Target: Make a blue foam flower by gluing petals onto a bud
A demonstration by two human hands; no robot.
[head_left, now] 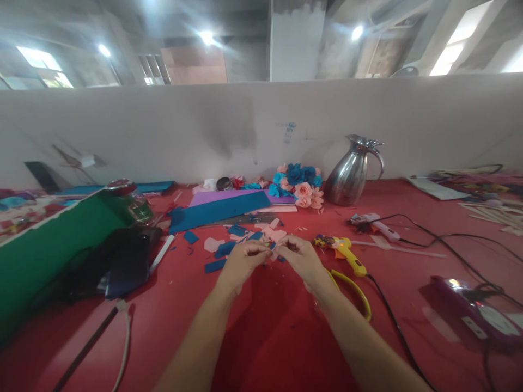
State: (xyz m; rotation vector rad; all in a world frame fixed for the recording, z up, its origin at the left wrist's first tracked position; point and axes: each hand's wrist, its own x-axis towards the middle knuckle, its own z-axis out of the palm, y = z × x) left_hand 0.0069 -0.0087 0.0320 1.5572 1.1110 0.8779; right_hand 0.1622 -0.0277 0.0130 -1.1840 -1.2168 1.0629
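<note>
My left hand [242, 261] and my right hand [301, 257] meet over the red table [261, 326], fingertips pinched together on a small piece between them that is too small to name. Pink and blue foam scraps [245, 238] lie just beyond my fingers. A yellow glue gun [347, 251] rests to the right of my right hand. Yellow-handled scissors [355, 291] lie under my right wrist.
A bunch of blue and pink foam flowers [298, 184] and a steel jug [352, 171] stand by the white wall. Blue and purple foam sheets [223, 209] lie behind the scraps. A green board [49, 245] and black bag [118, 264] sit left. Cables and a purple device [478, 313] lie right.
</note>
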